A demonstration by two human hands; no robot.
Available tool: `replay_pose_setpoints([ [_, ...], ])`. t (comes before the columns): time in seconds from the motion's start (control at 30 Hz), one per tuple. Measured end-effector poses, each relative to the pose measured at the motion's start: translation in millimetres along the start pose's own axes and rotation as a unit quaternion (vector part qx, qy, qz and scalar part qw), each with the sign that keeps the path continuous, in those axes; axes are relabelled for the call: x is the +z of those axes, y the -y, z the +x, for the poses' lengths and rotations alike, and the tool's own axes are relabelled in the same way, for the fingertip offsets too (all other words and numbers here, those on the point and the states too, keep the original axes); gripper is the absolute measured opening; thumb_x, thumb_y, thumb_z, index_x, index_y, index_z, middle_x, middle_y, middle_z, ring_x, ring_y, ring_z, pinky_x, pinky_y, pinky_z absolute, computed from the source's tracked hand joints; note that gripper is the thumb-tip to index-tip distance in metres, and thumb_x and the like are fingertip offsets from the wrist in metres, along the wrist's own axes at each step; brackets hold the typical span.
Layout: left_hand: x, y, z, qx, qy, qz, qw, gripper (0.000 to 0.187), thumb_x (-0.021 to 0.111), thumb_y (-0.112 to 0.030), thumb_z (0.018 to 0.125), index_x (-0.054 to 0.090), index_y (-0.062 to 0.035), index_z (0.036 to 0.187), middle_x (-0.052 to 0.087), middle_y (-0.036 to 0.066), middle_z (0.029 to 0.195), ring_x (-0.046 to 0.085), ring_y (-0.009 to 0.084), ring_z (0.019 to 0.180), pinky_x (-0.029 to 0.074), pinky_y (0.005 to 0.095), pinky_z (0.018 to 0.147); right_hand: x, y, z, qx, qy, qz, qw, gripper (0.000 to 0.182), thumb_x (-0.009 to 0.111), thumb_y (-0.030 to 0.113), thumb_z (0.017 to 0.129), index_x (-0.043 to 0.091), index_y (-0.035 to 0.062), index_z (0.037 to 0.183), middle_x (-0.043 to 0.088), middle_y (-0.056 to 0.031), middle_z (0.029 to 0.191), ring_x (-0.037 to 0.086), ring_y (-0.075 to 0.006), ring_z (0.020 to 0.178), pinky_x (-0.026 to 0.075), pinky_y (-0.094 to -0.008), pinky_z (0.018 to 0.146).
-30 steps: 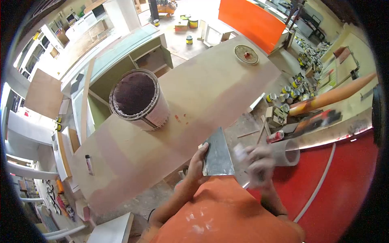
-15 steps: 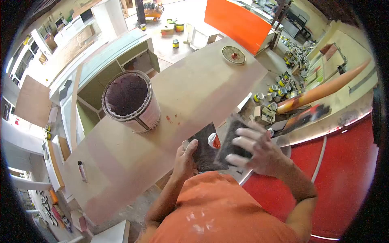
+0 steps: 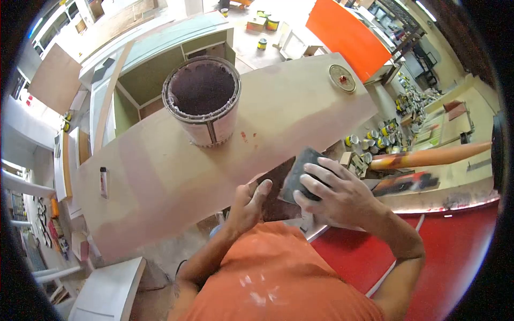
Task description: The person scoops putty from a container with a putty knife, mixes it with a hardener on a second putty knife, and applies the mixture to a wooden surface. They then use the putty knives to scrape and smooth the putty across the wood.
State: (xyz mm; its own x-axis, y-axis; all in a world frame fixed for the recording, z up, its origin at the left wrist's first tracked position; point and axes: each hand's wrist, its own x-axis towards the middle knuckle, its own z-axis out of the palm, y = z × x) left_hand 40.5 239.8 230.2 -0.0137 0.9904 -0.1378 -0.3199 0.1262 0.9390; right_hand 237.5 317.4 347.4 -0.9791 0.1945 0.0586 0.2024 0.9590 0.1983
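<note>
My left hand [image 3: 246,206] is closed round the edge of a dark flat putty board [image 3: 277,179], thumb on top, just off the near edge of the bench panel. In my right hand [image 3: 342,192] is a dark grey rectangular putty spreader [image 3: 302,166], fingers spread across its face. It overlaps the board and hides part of it, including any putty on it. Pale dust coats the fingers. A large open can [image 3: 219,128] with a purplish, crusted inside stands on the panel, beside a few red smears [image 3: 244,137].
The long beige panel [image 3: 160,171] carries a small tube [image 3: 103,183] at the left and a round can lid [image 3: 342,78] at the far right. A red surface [image 3: 348,254] lies right of my body. Several cans [image 3: 385,134] crowd the floor beyond.
The spreader in my right hand has tilted over the board, covering the white putty with an orange-red dab seen earlier. The camera view has shifted, moving the can and lid rightward in frame.
</note>
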Motion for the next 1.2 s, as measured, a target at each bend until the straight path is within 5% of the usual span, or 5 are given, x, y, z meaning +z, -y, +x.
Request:
replay_pose_setpoints([
  [0.6,-21,-1,28,0.002,-0.093,-0.076,0.993,0.039,0.051,-0.025,0.096,0.054,0.0049,0.120,0.065,0.010,0.104,0.061,0.0188,0.091,0.051,0.0346,0.081,37,-7,8,0.093,-0.062,0.094,0.989,0.035,0.067,0.014,0.074,0.063,0.0185,0.108,0.053,-0.0077,0.114,0.052,-0.0259,0.115,0.040,-0.0490,0.104],
  [0.8,-9,11,39,-0.114,-0.049,-0.411,0.903,0.039,0.054,-0.027,0.092,0.052,0.0008,0.119,0.062,0.015,0.110,0.064,0.0228,0.093,0.053,0.0361,0.083,115,35,32,0.152,-0.436,0.335,0.821,0.045,0.073,0.008,0.074,0.053,0.0124,0.114,0.049,-0.0129,0.115,0.052,-0.0340,0.111,0.042,-0.0536,0.101],
  [1.1,-11,38,54,-0.065,-0.054,-0.342,0.936,0.041,0.058,-0.034,0.090,0.054,-0.0034,0.116,0.064,0.010,0.102,0.065,0.0196,0.087,0.053,0.0342,0.079,105,-5,-24,0.378,-0.229,0.193,0.876,0.039,0.059,-0.004,0.079,0.055,0.0053,0.116,0.053,-0.0117,0.115,0.050,-0.0318,0.110,0.042,-0.0432,0.095],
  [1.17,-3,40,65,-0.007,-0.119,-0.306,0.944,0.040,0.058,-0.039,0.091,0.055,-0.0041,0.111,0.063,0.007,0.095,0.062,0.0169,0.080,0.051,0.0303,0.070,116,12,-42,0.552,-0.485,0.471,0.489,0.033,0.059,0.001,0.085,0.055,0.0025,0.117,0.057,-0.0092,0.115,0.055,-0.0241,0.106,0.043,-0.0380,0.093],
  [1.2,-2,47,69,-0.007,-0.116,-0.311,0.943,0.040,0.058,-0.039,0.091,0.055,-0.0041,0.111,0.063,0.007,0.095,0.062,0.0169,0.080,0.051,0.0303,0.070,114,21,-47,0.553,-0.484,0.466,0.492,0.033,0.059,0.001,0.085,0.055,0.0025,0.117,0.057,-0.0092,0.115,0.055,-0.0241,0.106,0.043,-0.0380,0.093],
])
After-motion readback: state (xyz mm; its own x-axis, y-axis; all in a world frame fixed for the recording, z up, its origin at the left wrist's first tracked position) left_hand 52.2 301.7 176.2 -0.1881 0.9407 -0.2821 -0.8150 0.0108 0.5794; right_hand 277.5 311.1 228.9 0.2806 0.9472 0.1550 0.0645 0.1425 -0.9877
